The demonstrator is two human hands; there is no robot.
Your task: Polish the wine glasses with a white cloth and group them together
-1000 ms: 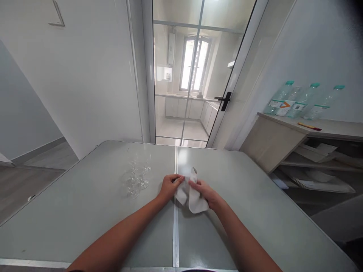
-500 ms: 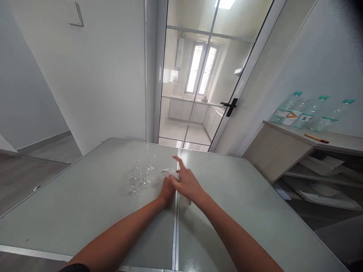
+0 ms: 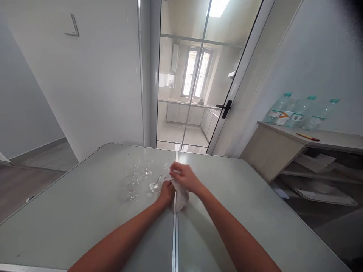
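A clear stemmed glass (image 3: 154, 186) leans beside my left hand (image 3: 166, 192), its round foot toward the left and its stem running up to the fingers. My left hand is closed around the glass's upper part, which is mostly hidden by fingers and cloth. Bunched in my right hand (image 3: 185, 177) is a white cloth (image 3: 181, 198), with its loose end hanging down over the table seam. The right fingers curl close to the glass, slightly blurred. To the left, several more stemmed glasses stand upright, among them a front one (image 3: 132, 198) and a back one (image 3: 147, 172).
The pale table (image 3: 85, 211) has a metal seam (image 3: 175, 241) down its middle. Past its far edge is a glazed door (image 3: 187, 124) with a black handle (image 3: 225, 108). At the right, a shelf unit (image 3: 272, 139) bears plastic bottles (image 3: 296, 115) and a brush (image 3: 308, 137).
One glass that stood in the group now leans by my left hand. My right index finger, stretched out before, has curled in, and the cloth hangs lower. The view has shifted slightly.
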